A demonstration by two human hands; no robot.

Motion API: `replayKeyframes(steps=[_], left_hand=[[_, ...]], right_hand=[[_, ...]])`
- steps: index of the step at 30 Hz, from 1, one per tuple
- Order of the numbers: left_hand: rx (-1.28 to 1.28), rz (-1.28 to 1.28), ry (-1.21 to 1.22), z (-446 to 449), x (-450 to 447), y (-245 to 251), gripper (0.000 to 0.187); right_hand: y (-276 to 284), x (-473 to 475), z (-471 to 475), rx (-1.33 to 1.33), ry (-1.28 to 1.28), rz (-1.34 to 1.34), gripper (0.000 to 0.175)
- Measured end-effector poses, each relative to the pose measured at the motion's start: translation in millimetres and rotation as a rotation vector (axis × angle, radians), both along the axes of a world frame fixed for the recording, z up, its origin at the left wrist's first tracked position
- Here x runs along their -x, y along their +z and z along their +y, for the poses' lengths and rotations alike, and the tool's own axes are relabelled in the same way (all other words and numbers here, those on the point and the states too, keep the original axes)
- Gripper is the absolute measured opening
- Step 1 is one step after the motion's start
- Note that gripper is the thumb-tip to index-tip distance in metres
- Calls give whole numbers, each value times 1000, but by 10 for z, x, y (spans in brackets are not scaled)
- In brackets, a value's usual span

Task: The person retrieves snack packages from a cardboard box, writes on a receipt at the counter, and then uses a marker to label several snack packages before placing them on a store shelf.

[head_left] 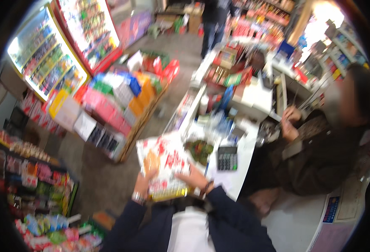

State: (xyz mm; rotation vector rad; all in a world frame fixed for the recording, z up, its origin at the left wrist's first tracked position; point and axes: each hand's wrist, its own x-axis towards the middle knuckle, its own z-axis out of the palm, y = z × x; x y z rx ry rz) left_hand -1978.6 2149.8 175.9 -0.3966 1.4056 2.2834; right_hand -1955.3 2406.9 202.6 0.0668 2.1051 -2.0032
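Observation:
Both of my hands are on a white plastic bag (169, 154) with red printing, held in front of my chest. My left hand (148, 174), with a metal watch at the wrist, grips its left side; an orange-tan patch shows on the bag just above the fingers. My right hand (196, 178), wearing a dark bracelet, holds the right side. A yellow shiny strip (169, 194) runs along the bag's lower edge. Just right of the bag is the white counter (244, 154), bearing a black desk calculator (227, 158) and a patterned round dish or mat (199, 151).
A seated person in a dark coat (307, 160) is behind the counter at right. Another person (214, 25) stands at the far end. Stacked cartons (106, 110) fill the left floor by lit drink coolers (51, 60). A snack rack (40, 179) stands at lower left.

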Motion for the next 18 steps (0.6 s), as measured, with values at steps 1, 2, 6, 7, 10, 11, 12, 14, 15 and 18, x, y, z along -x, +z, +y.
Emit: replayKeyframes(steps=[1, 2, 6, 7, 10, 11, 12, 14, 15, 18], left_hand=[[-80, 15, -8, 46, 4, 63, 56], [-130, 24, -25, 62, 6, 128, 54], [-126, 71, -28, 119, 58, 253, 57], [-136, 25, -7, 113, 74, 257, 57], [-346, 24, -66, 123, 208, 255, 63], [-366, 51, -113, 136, 248, 257, 64], [-385, 78, -159, 152, 281, 259, 66], [-455, 143, -251, 190, 336, 266, 78], [-454, 105, -287, 208, 360, 265, 81], [-574, 105, -383, 270, 382, 237, 92]], right_hand=[[31, -17, -3, 56, -17, -58, 86], [74, -52, 28, 29, -23, -132, 84], [188, -174, 109, 75, -86, -105, 78], [206, -194, 128, 76, -124, -106, 78], [289, -300, 216, 193, -200, -68, 78], [325, -347, 243, 221, -216, -50, 81], [356, -365, 262, 185, -237, -68, 82], [429, -434, 313, 191, -248, -1, 89], [457, -456, 326, 177, -266, 66, 91], [521, -493, 396, 153, -312, 159, 98]])
